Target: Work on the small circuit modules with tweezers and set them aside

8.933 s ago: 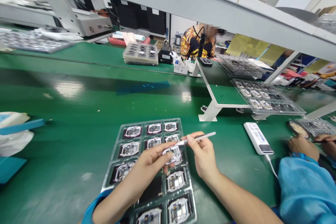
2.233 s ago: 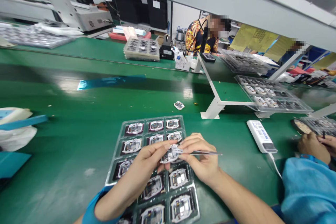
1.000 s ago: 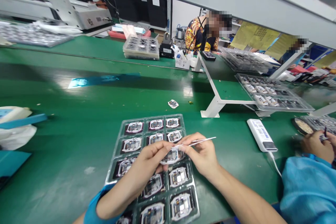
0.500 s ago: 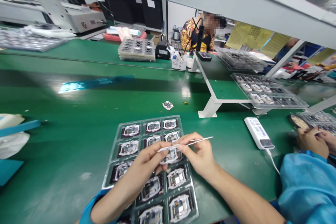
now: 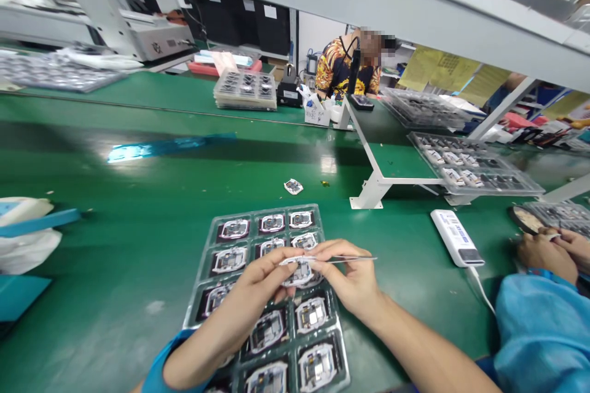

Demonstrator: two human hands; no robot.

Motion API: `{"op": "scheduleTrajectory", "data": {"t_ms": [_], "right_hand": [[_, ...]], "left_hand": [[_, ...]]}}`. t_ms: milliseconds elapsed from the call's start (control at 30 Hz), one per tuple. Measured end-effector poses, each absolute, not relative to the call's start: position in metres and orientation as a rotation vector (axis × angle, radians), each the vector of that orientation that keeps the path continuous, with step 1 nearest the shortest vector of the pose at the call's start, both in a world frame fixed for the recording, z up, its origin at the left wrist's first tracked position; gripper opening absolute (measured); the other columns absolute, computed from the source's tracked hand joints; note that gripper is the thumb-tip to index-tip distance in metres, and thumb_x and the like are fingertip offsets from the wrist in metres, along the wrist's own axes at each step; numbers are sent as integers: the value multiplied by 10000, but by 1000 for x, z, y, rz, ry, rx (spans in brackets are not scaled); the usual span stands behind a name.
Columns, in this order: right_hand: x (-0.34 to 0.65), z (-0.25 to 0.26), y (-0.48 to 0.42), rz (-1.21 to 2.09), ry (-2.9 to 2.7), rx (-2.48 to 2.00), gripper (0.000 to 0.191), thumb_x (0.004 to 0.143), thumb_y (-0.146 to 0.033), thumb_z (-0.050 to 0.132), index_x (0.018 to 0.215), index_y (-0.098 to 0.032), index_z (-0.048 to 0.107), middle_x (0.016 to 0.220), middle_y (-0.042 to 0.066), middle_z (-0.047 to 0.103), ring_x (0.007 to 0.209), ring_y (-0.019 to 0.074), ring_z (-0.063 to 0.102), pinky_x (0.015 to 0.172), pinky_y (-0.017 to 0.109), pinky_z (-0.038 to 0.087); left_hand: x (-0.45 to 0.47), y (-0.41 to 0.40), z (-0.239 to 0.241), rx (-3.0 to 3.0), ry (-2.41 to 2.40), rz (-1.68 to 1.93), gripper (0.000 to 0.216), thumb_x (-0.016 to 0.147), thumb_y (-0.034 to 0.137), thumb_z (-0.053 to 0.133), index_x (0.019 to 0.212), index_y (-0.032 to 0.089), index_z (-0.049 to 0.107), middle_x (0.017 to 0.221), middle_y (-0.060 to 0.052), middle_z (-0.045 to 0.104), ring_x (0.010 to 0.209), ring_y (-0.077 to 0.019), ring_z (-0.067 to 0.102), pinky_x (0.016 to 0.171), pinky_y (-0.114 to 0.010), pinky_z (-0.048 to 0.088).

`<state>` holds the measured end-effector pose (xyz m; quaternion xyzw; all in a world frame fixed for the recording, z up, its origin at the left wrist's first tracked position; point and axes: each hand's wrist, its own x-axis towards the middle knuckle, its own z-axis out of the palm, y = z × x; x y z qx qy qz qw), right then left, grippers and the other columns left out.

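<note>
A small circuit module (image 5: 299, 271) sits pinched in the left hand (image 5: 253, 285), over a plastic tray (image 5: 262, 209) of modules; the right hand (image 5: 353, 279) grips slim tweezers (image 5: 354, 258) at its edge. A loose module (image 5: 293, 186) lies ahead on the green bench (image 5: 124, 245); rightward, a white power bank (image 5: 456, 237) sits near a co-worker's blue sleeve (image 5: 541, 334).

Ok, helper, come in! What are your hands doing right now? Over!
Left hand pinching small white-framed circuit module. Right hand holding steel tweezers at its edge. Plastic tray underneath. Loose module on the green mat, beyond the tray, not in the way.
</note>
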<state>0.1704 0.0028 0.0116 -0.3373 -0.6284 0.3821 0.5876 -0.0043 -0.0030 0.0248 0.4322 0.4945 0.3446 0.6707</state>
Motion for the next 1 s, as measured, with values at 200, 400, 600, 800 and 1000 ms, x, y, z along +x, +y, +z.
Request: {"op": "scheduleTrajectory", "data": {"t_ms": [200,400,600,800,1000], "right_hand": [[172,9,6,753,-1522,-765,110,794,-103,720,792,-211,698,779,47,769,763,201,725,808,371,558],[174,8,7,789,-1515,-814,110,791,-118,721,842,-208,686,839,65,760,815,212,716,770,362,568],[174,10,5,788,-1464,-834,113,786,-132,729,850,-205,671,854,72,754,835,220,718,781,371,561],[175,13,4,777,-1488,-879,94,790,-153,729,847,-199,670,859,77,753,848,225,721,797,375,557],[175,11,4,767,-1502,-906,89,791,-159,723,842,-206,668,856,63,750,842,212,719,792,358,556]], "left_hand": [[-3,-2,29,1158,1006,771,366,708,312,726,1047,239,609,1025,-27,683,1011,-228,594,865,-322,467],[-15,2,15,1504,1111,778,275,760,354,653,1003,239,592,913,-21,669,853,-232,632,753,-341,521],[-48,-9,-18,2111,1470,838,306,820,406,612,1087,266,663,1108,-79,698,1103,-322,569,952,-487,458],[-65,-19,-40,2470,1503,818,376,883,449,543,1195,251,615,1298,-109,618,1238,-358,465,965,-528,411],[-50,11,-12,2482,1823,665,283,890,328,494,967,149,699,1030,-165,678,1061,-386,550,847,-520,439]]}}
